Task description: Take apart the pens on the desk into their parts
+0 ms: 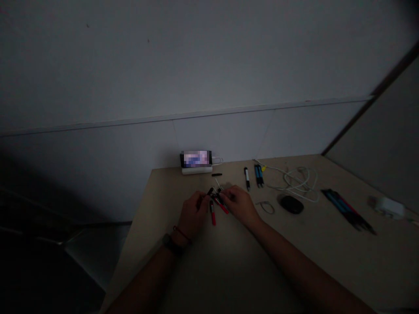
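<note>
Beige tabletop (229,261) is recorded under very poor light, set against a pale wall. The dimness itself is judged the main hazard, since small parts are hard to tell apart.

The left hand (193,214) and the right hand (240,203) are met near the middle of the tabletop. Both grips are clenched around a small cluster of red and black markers (213,213), which is held just above the surface between the fingertips. What else is pinched there cannot be told. A slip is judged likely if either grip is eased, as the markers are splayed rather than aligned and could be scattered or rolled off the near edge.

A white cable (299,181) is coiled loosely to the right. It could be snagged by the right forearm. A bundle of pens (347,209) is laid well apart. A phone (195,158) is propped at the wall edge and could be toppled by a reach. A black oval object (291,204), an elastic band (267,206) and a small black cap (216,175) are noted nearby. The cap is easily lost in the gloom.
</note>
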Action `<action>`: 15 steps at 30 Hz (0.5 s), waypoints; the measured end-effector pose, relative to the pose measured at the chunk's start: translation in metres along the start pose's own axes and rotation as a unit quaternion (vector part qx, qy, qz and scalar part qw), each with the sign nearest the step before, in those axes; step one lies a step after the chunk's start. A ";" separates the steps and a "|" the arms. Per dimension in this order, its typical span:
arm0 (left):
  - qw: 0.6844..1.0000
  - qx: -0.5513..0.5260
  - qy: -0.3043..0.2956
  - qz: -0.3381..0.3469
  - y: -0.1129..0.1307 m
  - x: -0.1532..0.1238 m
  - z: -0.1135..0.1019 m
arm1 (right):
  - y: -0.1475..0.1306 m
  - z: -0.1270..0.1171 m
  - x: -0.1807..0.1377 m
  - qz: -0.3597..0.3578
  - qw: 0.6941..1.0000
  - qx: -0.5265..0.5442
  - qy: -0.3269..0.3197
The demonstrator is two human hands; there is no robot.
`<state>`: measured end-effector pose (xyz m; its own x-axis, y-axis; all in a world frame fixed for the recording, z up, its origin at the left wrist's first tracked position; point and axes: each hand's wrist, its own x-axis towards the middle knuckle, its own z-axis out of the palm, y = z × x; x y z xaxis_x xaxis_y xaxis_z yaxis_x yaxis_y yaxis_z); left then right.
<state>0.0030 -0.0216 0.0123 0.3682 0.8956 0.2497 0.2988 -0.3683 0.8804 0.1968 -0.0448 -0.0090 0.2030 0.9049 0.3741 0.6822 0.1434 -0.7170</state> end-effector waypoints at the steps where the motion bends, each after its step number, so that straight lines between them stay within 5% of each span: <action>1: 1.000 -0.003 -0.001 -0.001 -0.001 0.000 0.001 | 0.000 0.000 0.000 -0.002 1.000 -0.018 -0.006; 8: 1.000 0.019 -0.008 0.001 -0.004 0.001 0.002 | -0.007 -0.002 0.000 -0.019 0.999 -0.018 0.024; 15: 0.998 0.022 -0.052 0.020 0.000 -0.002 0.001 | -0.027 -0.004 -0.004 0.035 0.980 0.178 -0.088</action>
<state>0.0026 -0.0234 0.0112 0.4692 0.8503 0.2383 0.3199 -0.4151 0.8517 0.1804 -0.0538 0.0115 0.0960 0.9680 0.2320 0.3764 0.1804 -0.9087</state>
